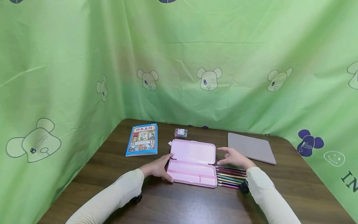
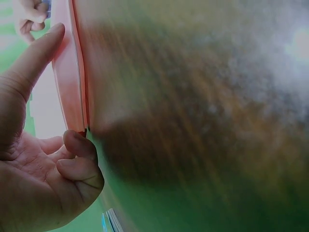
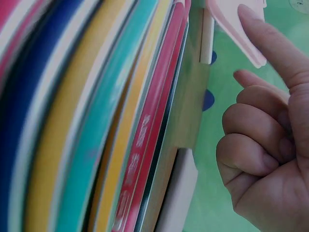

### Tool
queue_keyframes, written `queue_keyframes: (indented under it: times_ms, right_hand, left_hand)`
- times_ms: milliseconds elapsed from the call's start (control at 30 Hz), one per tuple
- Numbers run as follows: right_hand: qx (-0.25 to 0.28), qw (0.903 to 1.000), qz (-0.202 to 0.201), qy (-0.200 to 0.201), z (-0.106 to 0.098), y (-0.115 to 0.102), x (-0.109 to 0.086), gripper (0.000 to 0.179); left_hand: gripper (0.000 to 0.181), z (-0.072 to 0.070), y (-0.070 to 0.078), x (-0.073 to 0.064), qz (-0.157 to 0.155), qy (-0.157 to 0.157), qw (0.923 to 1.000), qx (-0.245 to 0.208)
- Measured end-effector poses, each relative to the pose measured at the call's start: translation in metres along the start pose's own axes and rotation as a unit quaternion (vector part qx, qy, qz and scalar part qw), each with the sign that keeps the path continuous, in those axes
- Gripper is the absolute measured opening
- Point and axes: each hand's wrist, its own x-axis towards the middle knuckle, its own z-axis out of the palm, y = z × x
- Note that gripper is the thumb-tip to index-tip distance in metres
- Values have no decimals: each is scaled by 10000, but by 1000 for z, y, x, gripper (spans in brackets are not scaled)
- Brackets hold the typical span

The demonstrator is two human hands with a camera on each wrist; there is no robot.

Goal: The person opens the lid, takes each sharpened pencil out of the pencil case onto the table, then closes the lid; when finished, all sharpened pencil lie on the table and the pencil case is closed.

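A pink pencil case point(image 1: 192, 169) lies open on the table, its lid point(image 1: 193, 151) folded back away from me. No items show in its compartments. My left hand point(image 1: 158, 168) grips the case's left end, the thumb along the near side and fingers around the corner; the left wrist view shows the thumb pressed to the pink wall point(image 2: 70, 92). Beside the lid's right edge is my right hand point(image 1: 234, 156), index finger extended and the other fingers folded, holding nothing. Whether that fingertip touches the lid is unclear. Several colored pencils point(image 1: 230, 179) lie in a row under the right wrist.
A blue-bordered book point(image 1: 143, 140) lies at the left. Behind the case sits a small clear box point(image 1: 180, 133) with a label. The grey flat folder-like item point(image 1: 250, 146) rests at the back right. Green printed cloth point(image 1: 179, 53) hangs around the table point(image 1: 195, 205).
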Motion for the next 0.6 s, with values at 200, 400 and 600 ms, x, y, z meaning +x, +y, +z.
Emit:
queue_keyframes:
  times_ms: [200, 400, 600]
  right_hand:
    - [351, 9993, 67, 58, 3, -8, 2, 79]
    - [644, 9975, -173, 227, 6, -11, -14, 71]
    - [408, 9955, -734, 434, 13, -21, -40, 46]
  left_hand:
    - [126, 3, 0, 2, 213, 228, 9995, -66]
    - [126, 5, 0, 2, 133, 274, 9995, -32]
    - [110, 3, -1, 0, 191, 285, 9994, -110]
